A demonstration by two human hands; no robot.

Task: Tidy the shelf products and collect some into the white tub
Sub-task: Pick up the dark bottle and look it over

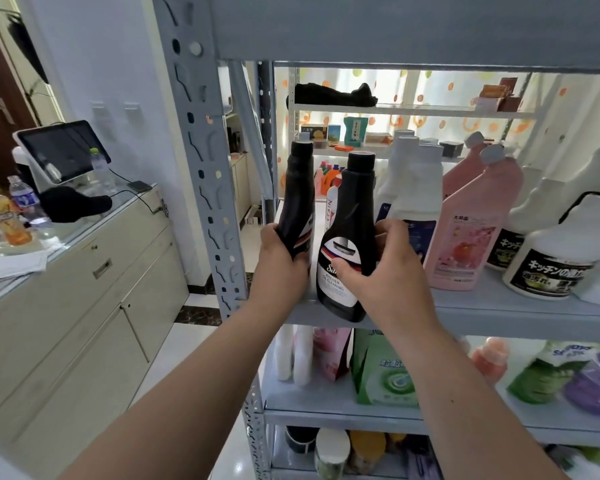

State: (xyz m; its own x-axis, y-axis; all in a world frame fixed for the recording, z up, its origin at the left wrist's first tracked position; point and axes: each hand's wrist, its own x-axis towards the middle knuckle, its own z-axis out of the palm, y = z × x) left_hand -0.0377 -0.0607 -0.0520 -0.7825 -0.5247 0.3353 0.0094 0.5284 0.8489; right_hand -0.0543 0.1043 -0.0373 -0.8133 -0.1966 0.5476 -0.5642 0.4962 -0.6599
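Two black kitchen-cleaner bottles stand at the left end of the grey shelf [499, 306]. My left hand [281, 261] grips the rear black bottle [297, 199] low on its body. My right hand [378, 271] grips the front black bottle [350, 237], thumb across its white label; its base sits at the shelf's front edge. To their right stand white bottles [413, 188], pink bottles [471, 230] and white bottles with black labels [548, 268]. No white tub is in view.
The shelf's grey upright post [205, 168] stands just left of my left hand. The lower shelf holds a green pouch [385, 372], a pink pouch and purple and green packs. A cream counter [84, 271] with a tablet, drinks and a black cap stands at left.
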